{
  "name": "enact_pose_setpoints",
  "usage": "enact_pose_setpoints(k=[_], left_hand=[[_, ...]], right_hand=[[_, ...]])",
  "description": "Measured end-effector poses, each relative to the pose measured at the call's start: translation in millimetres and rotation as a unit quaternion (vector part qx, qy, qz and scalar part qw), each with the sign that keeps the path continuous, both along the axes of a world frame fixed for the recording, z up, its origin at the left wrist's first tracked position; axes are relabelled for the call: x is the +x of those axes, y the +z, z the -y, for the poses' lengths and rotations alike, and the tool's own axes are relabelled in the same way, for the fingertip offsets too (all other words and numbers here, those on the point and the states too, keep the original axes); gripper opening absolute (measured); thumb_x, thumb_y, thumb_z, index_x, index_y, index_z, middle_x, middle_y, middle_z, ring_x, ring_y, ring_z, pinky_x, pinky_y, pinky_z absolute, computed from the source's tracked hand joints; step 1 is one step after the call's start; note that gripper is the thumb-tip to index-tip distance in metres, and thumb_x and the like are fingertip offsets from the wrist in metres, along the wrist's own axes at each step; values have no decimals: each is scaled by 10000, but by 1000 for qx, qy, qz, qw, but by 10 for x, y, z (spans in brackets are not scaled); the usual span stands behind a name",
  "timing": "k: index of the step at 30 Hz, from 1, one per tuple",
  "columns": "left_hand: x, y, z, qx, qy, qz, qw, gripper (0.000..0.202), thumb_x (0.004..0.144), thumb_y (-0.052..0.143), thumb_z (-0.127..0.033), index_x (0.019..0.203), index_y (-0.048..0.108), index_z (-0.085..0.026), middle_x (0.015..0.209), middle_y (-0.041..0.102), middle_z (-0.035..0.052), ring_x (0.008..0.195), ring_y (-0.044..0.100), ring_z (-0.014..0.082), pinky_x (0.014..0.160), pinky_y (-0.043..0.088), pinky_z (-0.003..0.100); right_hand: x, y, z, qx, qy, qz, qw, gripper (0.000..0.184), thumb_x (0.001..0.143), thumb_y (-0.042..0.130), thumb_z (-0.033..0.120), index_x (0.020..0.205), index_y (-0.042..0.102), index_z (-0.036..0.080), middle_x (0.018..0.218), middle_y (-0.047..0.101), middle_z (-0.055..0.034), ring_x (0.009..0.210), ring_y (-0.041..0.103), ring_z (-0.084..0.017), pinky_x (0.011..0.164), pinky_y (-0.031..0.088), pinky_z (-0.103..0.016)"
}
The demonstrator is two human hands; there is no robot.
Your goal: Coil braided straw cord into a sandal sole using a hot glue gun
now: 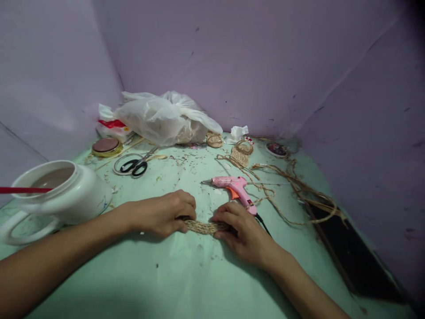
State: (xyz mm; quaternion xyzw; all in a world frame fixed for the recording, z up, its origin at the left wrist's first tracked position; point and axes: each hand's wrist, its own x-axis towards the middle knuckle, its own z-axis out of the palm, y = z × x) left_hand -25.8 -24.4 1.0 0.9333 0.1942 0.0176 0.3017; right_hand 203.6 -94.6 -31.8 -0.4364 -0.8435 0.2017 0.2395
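Observation:
A short woven strip of jute twine stretches between my two hands, low over the green table. My left hand grips its left end, fingers curled around it. The right end is pinched between the thumb and fingers of my right hand. Both ends of the strip are hidden by the hands. Just beyond my right hand lies a pink glue gun with an orange trigger, its nozzle pointing left and its black cord running under the wrist.
At left stands a white jug with a red stick. Scissors, a round tin and a white plastic bag lie behind. Loose twine, a woven piece and a dark flat object are at right.

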Motion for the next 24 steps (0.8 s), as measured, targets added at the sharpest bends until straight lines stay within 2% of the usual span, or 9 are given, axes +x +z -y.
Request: enact_pose_setpoints(k=[3, 9, 12, 16, 18, 21, 24], left_hand=[[16, -21, -15, 0, -15, 8, 1000, 128, 787, 527, -95, 859, 604, -166, 887, 583, 51, 855, 531, 173, 795, 412, 276], [79, 7, -52, 5, -91, 42, 995, 226, 716, 442, 17, 692, 551, -179, 790, 579, 42, 781, 521, 173, 683, 408, 264], [89, 52, -65, 13, -106, 21, 994, 235, 721, 440, 23, 684, 552, -179, 785, 571, 41, 789, 527, 172, 680, 403, 260], [77, 138, -22, -11, -52, -44, 998, 78, 748, 573, -98, 717, 585, -169, 842, 579, 32, 770, 553, 162, 673, 411, 248], [80, 154, 30, 11, -7, -48, 999, 26, 743, 623, -174, 760, 605, -166, 863, 582, 37, 789, 554, 175, 690, 414, 262], [124, 115, 129, 72, 41, -15, 996, 73, 761, 605, -194, 818, 630, -156, 858, 584, 61, 819, 541, 200, 743, 406, 311], [206, 23, 224, 106, 56, 2, 993, 86, 771, 584, -182, 825, 639, -145, 845, 589, 83, 828, 533, 220, 781, 394, 366]], right_hand=[[6, 5, -12, 18, -9, 21, 1000, 150, 785, 646, 202, 933, 662, 177, 888, 644, -64, 824, 563, -195, 730, 452, -357], [50, 18, -123, 31, 74, -12, 997, 99, 819, 608, 222, 894, 659, 182, 842, 659, -50, 798, 587, -173, 726, 461, -325], [51, 35, -139, 15, 80, -10, 997, 92, 812, 617, 219, 880, 664, 178, 835, 657, -48, 798, 585, -171, 727, 462, -322], [1, 61, -61, -3, 26, 11, 1000, 155, 792, 624, 185, 941, 666, 178, 878, 647, -60, 830, 573, -186, 738, 459, -337], [-29, 80, -9, 4, 0, 21, 1000, 206, 780, 617, 164, 982, 653, 187, 898, 644, -61, 843, 560, -198, 750, 451, -362], [-45, 114, 39, 27, -14, 44, 999, 250, 756, 647, 204, 1005, 642, 200, 918, 638, -63, 862, 535, -222, 775, 428, -408], [-13, 129, 41, 38, -19, 61, 997, 260, 755, 658, 252, 1009, 643, 198, 914, 634, -66, 854, 523, -229, 761, 423, -412]])
